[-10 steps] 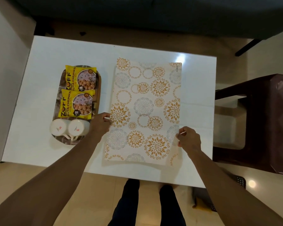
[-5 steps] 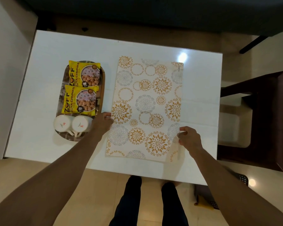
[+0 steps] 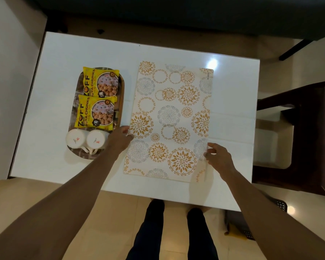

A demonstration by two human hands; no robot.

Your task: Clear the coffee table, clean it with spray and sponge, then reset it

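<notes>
The white coffee table (image 3: 64, 72) is bare along its far edge and left side. A tray (image 3: 121, 87) with 2 snack packets (image 3: 99, 82) and 2 cups (image 3: 76, 138) blocks the left-centre; the patterned mat (image 3: 169, 117) covers the middle. A dark chair (image 3: 308, 137) crowds the right edge.

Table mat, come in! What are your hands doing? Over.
Left hand at table mat's left edge, right hand pinching right edge. Mat flat on table. Tray of snacks and cups close beside left hand.
</notes>
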